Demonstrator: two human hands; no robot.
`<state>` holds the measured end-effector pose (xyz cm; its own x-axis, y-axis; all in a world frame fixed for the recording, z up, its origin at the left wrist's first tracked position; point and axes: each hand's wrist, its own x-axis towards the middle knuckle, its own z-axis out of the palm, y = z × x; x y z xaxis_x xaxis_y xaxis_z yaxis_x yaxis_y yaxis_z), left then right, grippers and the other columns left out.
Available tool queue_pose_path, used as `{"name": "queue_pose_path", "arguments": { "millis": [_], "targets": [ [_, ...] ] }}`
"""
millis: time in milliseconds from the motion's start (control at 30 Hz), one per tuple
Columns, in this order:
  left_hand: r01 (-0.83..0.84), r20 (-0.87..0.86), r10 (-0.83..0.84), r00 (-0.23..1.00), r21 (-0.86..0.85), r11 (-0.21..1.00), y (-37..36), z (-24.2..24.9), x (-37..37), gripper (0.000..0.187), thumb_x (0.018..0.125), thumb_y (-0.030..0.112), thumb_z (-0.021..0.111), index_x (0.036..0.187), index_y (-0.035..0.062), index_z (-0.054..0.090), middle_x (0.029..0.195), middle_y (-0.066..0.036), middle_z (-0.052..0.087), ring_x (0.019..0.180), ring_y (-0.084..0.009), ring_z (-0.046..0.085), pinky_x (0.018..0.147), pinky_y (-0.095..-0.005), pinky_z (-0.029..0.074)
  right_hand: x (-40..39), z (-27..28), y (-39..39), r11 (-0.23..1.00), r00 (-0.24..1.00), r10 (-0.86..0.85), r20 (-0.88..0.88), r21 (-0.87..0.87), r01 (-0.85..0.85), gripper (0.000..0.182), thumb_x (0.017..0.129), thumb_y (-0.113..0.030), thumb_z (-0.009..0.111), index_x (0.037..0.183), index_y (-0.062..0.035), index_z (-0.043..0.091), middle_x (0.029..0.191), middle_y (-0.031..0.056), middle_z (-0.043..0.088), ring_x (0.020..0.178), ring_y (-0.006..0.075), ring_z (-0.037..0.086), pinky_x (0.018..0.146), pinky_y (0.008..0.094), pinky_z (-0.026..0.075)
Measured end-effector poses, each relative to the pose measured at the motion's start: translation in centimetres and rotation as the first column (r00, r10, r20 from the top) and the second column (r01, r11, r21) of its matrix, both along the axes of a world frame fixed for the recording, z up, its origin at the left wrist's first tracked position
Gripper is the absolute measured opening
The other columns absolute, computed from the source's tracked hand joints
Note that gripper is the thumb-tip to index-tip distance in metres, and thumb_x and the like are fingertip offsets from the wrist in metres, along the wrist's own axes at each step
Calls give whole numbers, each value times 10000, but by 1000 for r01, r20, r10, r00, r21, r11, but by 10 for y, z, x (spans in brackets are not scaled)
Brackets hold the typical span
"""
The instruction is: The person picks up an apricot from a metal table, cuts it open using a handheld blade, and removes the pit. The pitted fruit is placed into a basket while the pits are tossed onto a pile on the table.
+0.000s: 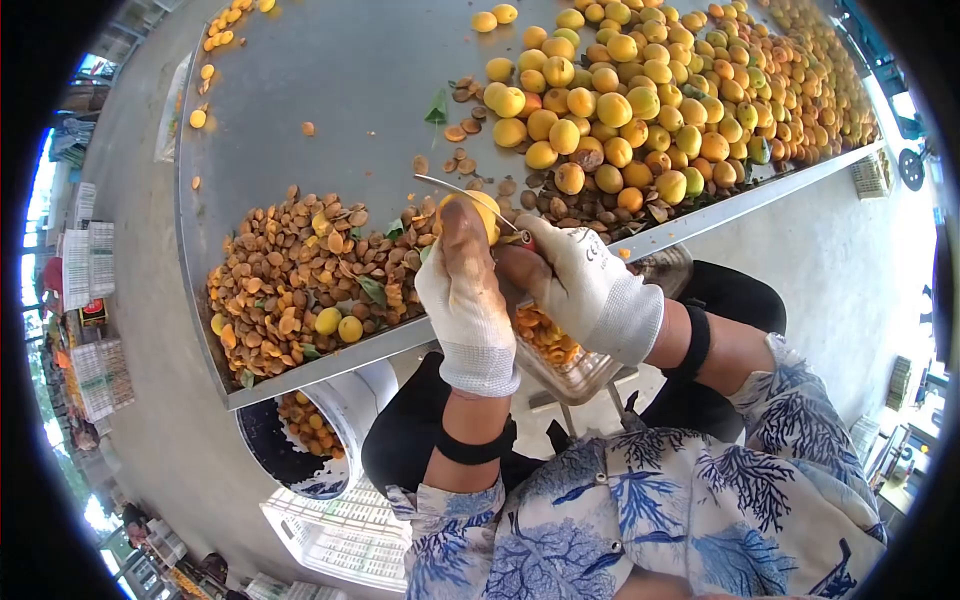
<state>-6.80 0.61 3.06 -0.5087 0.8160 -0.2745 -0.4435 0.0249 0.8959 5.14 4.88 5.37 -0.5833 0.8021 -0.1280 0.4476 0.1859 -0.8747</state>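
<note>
Room: grey concrete floor (150,330), crate stacks (92,262) along the 9 o'clock edge, count unclear at the fisheye rim.
Surface: one metal table (310,100) with a raised lip, spreading from 9 round past 12 to 2 o'clock.
Fruit heap: whole apricots (615,110), 1 to 2 o'clock, too many to count; yellow to orange, some greenish.
Pit heap: brown apricot pits (300,275) with scraps and leaves, 9 o'clock, too many to count; two whole apricots (338,325) side by side at its near edge.
Crate: one, white plastic (335,530), on floor, 7 o'clock.
Bucket: one, white (370,400), 8 o'clock, orange-brown fruit inside.
Tray: one (583,378), 4 o'clock, below the hands, orange apricot pieces inside.
Hands: two, white knit gloves, stained fingers. Left hand (466,300) curled round one apricot, thumb on top; right hand (592,288) closed round the knife handle.
Knife: one, red handle (527,239), thin blade across the held fruit.
Held apricot: one (488,220), 12 o'clock just off centre, over the table's near edge.
</note>
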Motion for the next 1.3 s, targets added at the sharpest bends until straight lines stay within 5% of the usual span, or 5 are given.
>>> {"name": "queue_pose_path", "arguments": {
  "millis": [667,733,867,967,1300],
  "targets": [
    [44,-121,-51,991,-65,997,-4,12,-21,372,962,337,616,935,-32,651,801,-21,607,707,-78,580,638,-236,466,-12,-30,-8,993,919,-26,-394,-117,-22,391,1010,-391,553,1005,-6,617,664,85,623,568,212,609,529,365,462],
    [66,-162,-82,983,-106,992,-6,12,-21,369,959,335,620,922,-30,654,812,-25,610,714,-80,583,652,-241,470,-5,-20,-5,635,937,-117,-329,-751,-184,489,1001,-508,530,951,-35,641,578,-16,502,486,77,460,423,276,337],
    [65,-91,-69,993,-43,997,-5,8,-19,370,955,335,627,941,-34,654,823,-32,622,734,-104,594,667,-250,476,15,-26,9,163,783,-217,-583,-813,-560,395,1006,-414,572,1020,-28,654,772,-16,601,622,45,533,500,203,398],
    [105,9,-105,994,-42,994,-4,9,-21,373,958,333,629,994,-38,650,859,-43,629,764,-110,598,695,-258,487,0,-4,8,712,931,-43,-363,-665,-226,390,1012,-395,564,1019,-16,655,793,0,621,678,59,564,558,228,443],
    [70,-182,-55,982,80,994,1,12,-15,417,925,197,694,1219,-74,576,1022,-89,642,917,-132,618,830,-254,497,11,6,20,955,973,219,-77,-189,-230,306,1007,-265,546,1058,24,633,803,204,666,742,308,667,680,369,509]
  ]
}}
